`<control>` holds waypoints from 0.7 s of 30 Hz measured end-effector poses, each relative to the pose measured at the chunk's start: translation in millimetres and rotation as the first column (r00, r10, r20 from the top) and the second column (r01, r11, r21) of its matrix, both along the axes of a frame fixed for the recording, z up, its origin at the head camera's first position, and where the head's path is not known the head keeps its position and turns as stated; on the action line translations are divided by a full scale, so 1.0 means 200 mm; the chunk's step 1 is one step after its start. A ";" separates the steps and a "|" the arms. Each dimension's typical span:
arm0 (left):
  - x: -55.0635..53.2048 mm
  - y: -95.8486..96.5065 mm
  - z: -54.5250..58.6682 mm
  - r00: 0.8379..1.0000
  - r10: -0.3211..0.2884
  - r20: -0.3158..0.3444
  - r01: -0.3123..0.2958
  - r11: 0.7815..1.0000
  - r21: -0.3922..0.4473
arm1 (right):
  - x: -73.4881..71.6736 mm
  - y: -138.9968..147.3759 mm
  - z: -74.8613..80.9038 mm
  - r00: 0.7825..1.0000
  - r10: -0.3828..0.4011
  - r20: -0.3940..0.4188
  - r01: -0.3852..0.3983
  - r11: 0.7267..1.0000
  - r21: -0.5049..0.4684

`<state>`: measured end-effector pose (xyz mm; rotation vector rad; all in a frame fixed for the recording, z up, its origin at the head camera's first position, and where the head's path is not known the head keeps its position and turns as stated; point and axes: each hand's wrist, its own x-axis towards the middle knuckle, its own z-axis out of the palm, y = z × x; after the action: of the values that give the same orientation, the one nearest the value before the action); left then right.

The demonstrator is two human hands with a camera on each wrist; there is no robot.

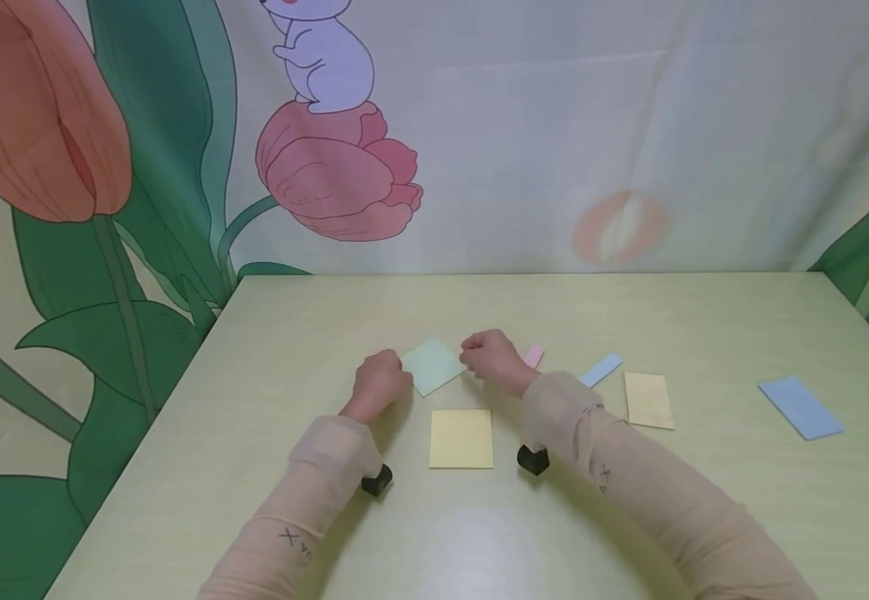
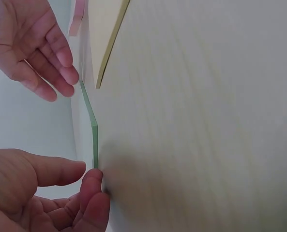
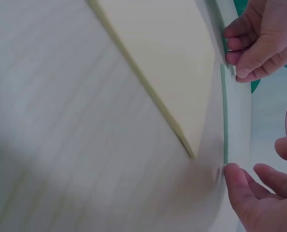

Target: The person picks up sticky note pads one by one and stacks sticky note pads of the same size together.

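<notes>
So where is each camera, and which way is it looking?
Head: on the person's head, looking forward and down at the table; shows both sleeves, left hand, right hand.
Left wrist: low by the left hand, looking along the table at the green note.
Right wrist: the same from the right hand's side.
All three share both hands, green note, yellow pad.

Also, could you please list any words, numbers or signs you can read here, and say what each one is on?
"X": a small dark cross-shaped mark on the left sleeve.
A similar small dark mark on the right sleeve, too small to read.
The green pad, yellow pad and other coloured pads show no writing.
The flower-and-rabbit backdrop carries no text.
</notes>
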<state>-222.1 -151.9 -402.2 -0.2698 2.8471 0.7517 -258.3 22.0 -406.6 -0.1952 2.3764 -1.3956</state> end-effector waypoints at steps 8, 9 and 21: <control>0.00 0.01 -0.01 0.999 -0.023 -0.028 0.023 1.000 0.007 | -0.02 0.00 -0.02 0.995 -0.054 0.081 0.058 0.997 -0.044; 0.00 0.01 -0.01 0.999 -0.025 -0.039 0.026 1.000 0.011 | -0.01 0.01 -0.02 0.995 -0.053 0.082 0.057 0.997 -0.045; -0.02 0.05 -0.04 0.998 -0.013 -0.063 0.015 0.999 0.033 | -0.02 0.02 -0.03 0.987 -0.101 0.124 0.106 0.994 -0.037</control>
<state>-226.2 -141.0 -409.8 -0.2253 2.8892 0.8183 -261.9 26.1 -413.2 0.0024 2.2867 -1.4633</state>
